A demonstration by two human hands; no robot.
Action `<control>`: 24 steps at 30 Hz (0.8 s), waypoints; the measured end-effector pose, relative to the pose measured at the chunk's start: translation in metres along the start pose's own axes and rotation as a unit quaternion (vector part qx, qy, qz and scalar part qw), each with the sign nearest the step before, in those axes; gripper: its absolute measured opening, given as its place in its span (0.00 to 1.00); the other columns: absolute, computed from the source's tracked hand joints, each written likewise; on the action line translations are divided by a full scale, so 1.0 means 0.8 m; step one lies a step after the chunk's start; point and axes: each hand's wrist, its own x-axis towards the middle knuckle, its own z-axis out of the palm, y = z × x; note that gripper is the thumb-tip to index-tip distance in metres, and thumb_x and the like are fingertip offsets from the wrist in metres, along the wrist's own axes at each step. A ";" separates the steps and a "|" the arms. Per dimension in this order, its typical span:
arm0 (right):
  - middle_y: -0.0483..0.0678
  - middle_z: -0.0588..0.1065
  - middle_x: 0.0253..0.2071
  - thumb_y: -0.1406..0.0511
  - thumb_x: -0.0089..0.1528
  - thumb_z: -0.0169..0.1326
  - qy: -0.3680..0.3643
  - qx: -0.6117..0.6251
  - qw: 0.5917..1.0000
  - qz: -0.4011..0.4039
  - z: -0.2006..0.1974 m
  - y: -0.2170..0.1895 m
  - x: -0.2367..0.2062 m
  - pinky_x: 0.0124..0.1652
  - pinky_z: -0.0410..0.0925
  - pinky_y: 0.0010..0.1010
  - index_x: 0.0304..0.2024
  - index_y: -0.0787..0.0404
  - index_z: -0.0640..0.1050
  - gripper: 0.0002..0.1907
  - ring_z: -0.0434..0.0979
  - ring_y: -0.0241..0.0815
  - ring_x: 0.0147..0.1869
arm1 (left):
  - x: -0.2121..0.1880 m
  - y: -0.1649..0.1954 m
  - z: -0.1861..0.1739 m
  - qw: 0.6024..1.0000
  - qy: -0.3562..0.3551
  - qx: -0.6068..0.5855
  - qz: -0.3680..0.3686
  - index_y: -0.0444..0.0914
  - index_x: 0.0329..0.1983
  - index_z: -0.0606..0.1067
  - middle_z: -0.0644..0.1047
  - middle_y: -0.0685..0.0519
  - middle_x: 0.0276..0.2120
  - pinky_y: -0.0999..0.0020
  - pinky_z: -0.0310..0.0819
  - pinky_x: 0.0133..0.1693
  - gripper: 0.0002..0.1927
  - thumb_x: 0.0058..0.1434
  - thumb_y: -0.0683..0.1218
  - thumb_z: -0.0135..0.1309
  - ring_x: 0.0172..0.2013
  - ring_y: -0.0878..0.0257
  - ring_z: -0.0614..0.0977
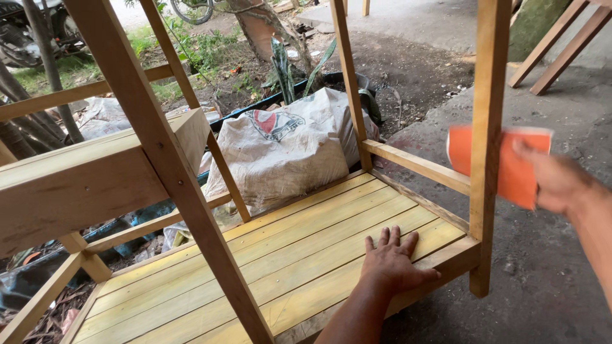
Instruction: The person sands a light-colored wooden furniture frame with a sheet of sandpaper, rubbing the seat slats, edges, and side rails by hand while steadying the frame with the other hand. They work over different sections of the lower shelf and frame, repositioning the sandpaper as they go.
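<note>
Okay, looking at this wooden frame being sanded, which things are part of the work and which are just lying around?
In use:
right hand holding orange sandpaper sheet
upright wooden post
left hand flat on slatted wooden shelf

Lying about:
white sack
green plant
wooden legs leaning

A large, bulging white woven sack [287, 150] lies in the upper middle of the frame, on the ground just behind the slatted wooden platform [287, 255]. It is wrinkled and dirty, with a round printed emblem [275, 123] in red, dark blue and white near its top. A second pale sack [102, 118] shows partly at upper left.
</note>
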 end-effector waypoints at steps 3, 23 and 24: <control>0.44 0.72 0.66 0.55 0.74 0.38 -0.004 0.080 0.989 -0.127 0.009 -0.054 0.029 0.65 0.65 0.44 0.68 0.55 0.67 0.23 0.72 0.42 0.69 | 0.000 0.000 -0.002 1.000 -0.002 -0.002 -0.002 0.54 0.80 0.49 0.43 0.45 0.79 0.39 0.28 0.71 0.57 0.50 0.78 0.49 0.77 0.49 0.40; 0.48 0.68 0.71 0.56 0.74 0.33 0.007 0.062 0.982 -0.176 0.042 -0.036 -0.015 0.68 0.64 0.43 0.69 0.56 0.65 0.24 0.70 0.46 0.72 | -0.001 0.001 0.003 1.000 -0.006 -0.001 -0.001 0.55 0.79 0.49 0.43 0.45 0.78 0.38 0.29 0.70 0.58 0.48 0.79 0.49 0.77 0.49 0.40; 0.49 0.68 0.70 0.57 0.74 0.33 0.024 0.055 0.988 -0.141 0.042 -0.021 -0.028 0.67 0.65 0.43 0.69 0.56 0.65 0.24 0.70 0.46 0.71 | -0.001 0.001 0.005 1.000 -0.004 0.004 0.001 0.54 0.79 0.49 0.43 0.45 0.78 0.38 0.29 0.70 0.58 0.49 0.79 0.49 0.77 0.49 0.40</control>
